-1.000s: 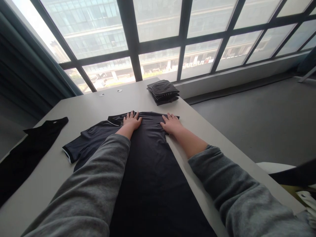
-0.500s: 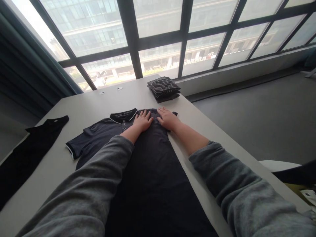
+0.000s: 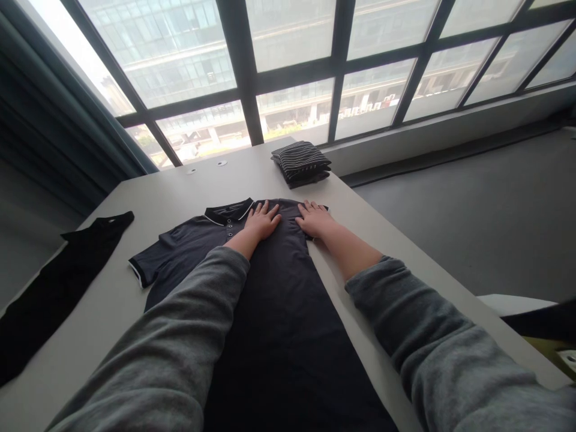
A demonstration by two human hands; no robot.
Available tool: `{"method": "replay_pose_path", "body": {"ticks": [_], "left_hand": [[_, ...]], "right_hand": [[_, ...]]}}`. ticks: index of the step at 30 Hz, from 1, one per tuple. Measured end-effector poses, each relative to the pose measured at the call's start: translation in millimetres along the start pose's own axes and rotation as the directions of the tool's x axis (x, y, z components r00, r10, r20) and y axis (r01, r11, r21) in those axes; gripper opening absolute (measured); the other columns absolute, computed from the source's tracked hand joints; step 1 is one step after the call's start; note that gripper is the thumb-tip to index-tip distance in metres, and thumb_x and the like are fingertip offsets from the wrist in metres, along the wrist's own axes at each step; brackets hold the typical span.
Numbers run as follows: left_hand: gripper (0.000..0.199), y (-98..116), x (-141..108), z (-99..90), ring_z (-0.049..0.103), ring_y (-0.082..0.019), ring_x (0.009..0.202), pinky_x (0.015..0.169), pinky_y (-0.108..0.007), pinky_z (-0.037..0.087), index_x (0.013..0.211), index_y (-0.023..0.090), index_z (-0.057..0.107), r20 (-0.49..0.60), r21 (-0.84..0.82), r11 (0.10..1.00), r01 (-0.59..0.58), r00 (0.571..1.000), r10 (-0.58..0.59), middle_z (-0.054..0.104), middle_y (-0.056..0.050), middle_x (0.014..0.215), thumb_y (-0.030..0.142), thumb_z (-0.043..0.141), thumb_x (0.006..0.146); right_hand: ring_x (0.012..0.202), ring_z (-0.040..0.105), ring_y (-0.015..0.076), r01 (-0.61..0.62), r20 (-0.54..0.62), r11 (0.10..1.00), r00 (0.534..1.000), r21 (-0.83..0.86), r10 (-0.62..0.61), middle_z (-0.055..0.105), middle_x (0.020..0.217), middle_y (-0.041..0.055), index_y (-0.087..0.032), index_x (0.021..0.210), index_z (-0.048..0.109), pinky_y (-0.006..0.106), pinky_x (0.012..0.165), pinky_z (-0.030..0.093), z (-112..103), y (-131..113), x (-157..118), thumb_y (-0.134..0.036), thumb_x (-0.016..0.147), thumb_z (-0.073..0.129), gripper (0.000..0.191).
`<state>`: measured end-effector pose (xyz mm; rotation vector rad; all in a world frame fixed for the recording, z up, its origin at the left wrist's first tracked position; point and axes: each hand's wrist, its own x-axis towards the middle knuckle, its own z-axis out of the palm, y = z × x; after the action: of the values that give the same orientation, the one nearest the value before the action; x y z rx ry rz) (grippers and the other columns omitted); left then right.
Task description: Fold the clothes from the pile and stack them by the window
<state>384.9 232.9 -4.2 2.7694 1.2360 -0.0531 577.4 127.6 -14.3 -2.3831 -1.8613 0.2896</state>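
Polo shirt (image 3: pixel 279 312) under hands (image 3: pixel 261 224); tabletop (image 3: pixel 378 233) showing between shirt and right edge (image 3: pixel 405 237).

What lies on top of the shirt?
On the shirt, the left hand rests beside the collar, the right hand farther right. What they and the left forearm cover is hidden.
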Motion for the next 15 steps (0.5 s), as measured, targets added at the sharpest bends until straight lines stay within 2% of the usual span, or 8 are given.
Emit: {"method": "replay_pose_path", "body": {"ticks": [3,5,7,9,11,13,15], "left_hand": [[0.075,-20,-15,-3.5,0.01,-0.029,0.168,0.135,-0.049,0.012,0.174,0.019,0.024,-0.117,0.055,0.996,0.065,0.991,-0.059,0.013,-0.008,0.182,0.058,0.018,0.11],[0.078,-51,-29,-7.6,0.012,-0.029,0.168,0.135,-0.046,0.013,0.173,0.009,0.023,-0.207,0.078,0.981,0.178,0.965,-0.159,0.015,-0.014,0.181,0.054,0.015,0.111],[0.079,-93,-46,-12.0,0.015,-0.032,0.167,0.134,-0.047,0.017,0.172,0.003,0.023,-0.229,0.066,0.942,0.33,0.924,-0.308,0.017,-0.019,0.18,0.052,0.011,0.11],[0.079,-138,-65,-15.3,0.017,-0.032,0.167,0.133,-0.049,0.021,0.172,0.005,0.022,-0.193,0.063,0.907,0.416,0.897,-0.398,0.015,-0.021,0.18,0.052,0.008,0.11],[0.076,-179,-84,-16.9,0.021,-0.031,0.166,0.13,-0.052,0.026,0.173,0.013,0.023,-0.077,0.084,0.898,0.433,0.901,-0.427,0.018,-0.019,0.18,0.052,0.009,0.11],[0.074,-208,-102,-16.9,0.023,-0.033,0.165,0.129,-0.056,0.029,0.173,0.02,0.026,-0.013,0.12,0.88,0.46,0.887,-0.462,0.021,-0.016,0.179,0.053,0.009,0.11],[0.075,-228,-118,-16.0,0.024,-0.034,0.165,0.128,-0.057,0.03,0.173,0.021,0.027,-0.011,0.144,0.856,0.496,0.866,-0.5,0.021,-0.016,0.179,0.053,0.006,0.109]], "right_hand": [[0.166,0.019,0.0336,0.009,-0.005,1.0,1.0,0.0,-0.009,0.018,0.18,0.0167,-0.013,0.172,0.029,0.05,0.133,0.015,3,1,2,-0.052,0.108,0.032,0.075],[0.166,0.019,0.0331,0.018,-0.013,1.0,1.0,0.005,-0.018,0.018,0.18,0.0162,-0.014,0.172,0.03,0.051,0.133,0.016,5,2,3,-0.054,0.108,0.032,0.075],[0.166,0.018,0.033,0.023,-0.014,1.0,1.0,0.005,-0.023,0.018,0.18,0.0159,-0.014,0.172,0.031,0.051,0.133,0.015,5,2,3,-0.053,0.108,0.032,0.075],[0.166,0.017,0.0335,0.021,-0.004,1.0,1.0,0.004,-0.021,0.016,0.18,0.0163,-0.013,0.172,0.03,0.051,0.133,0.014,5,2,3,-0.052,0.108,0.033,0.075],[0.166,0.016,0.0338,0.017,0.009,1.0,1.0,0.006,-0.017,0.015,0.18,0.0163,-0.012,0.172,0.029,0.051,0.134,0.014,4,2,3,-0.052,0.108,0.033,0.076],[0.167,0.015,0.0336,0.015,0.019,1.0,1.0,0.01,-0.015,0.013,0.18,0.0155,-0.013,0.173,0.028,0.051,0.134,0.013,3,2,3,-0.054,0.108,0.033,0.077],[0.167,0.015,0.0332,0.017,0.022,1.0,1.0,0.009,-0.017,0.013,0.181,0.0148,-0.014,0.173,0.027,0.05,0.134,0.013,4,4,5,-0.055,0.108,0.033,0.078]]}}
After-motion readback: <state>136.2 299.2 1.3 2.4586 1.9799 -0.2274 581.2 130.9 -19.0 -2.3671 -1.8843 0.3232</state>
